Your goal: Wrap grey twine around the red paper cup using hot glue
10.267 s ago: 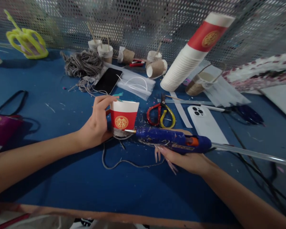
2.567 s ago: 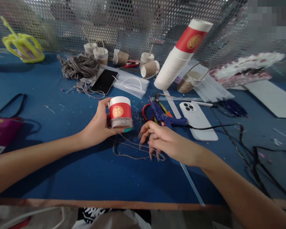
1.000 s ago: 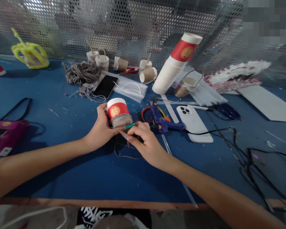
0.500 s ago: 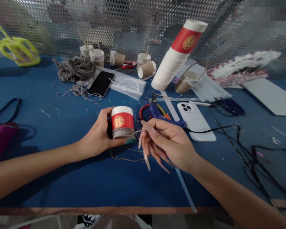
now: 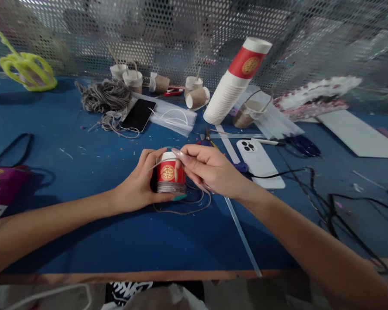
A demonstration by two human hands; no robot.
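Note:
My left hand [image 5: 136, 186] grips a small red and white paper cup [image 5: 170, 173] from the left, just above the blue table. Grey twine is wound round the cup's lower part [image 5: 171, 187]. My right hand [image 5: 209, 169] reaches over the cup's top and right side, fingers pinched on the loose grey twine [image 5: 186, 207], which trails in a loop on the table below. A blue glue gun [image 5: 242, 166] lies behind my right hand, mostly hidden by it.
A leaning stack of paper cups [image 5: 233, 84], twine-covered cups [image 5: 198, 97], a twine bundle [image 5: 104, 95], a black phone [image 5: 139, 115], a white phone [image 5: 259, 157], scissors [image 5: 207, 136] and black cables [image 5: 326, 198] lie about. A clear glue stick [image 5: 242, 234] runs toward the front edge.
My right hand has moved up and left, from beside the cup to over its top, carrying the twine. The left hand still holds the cup, slightly lower on the table.

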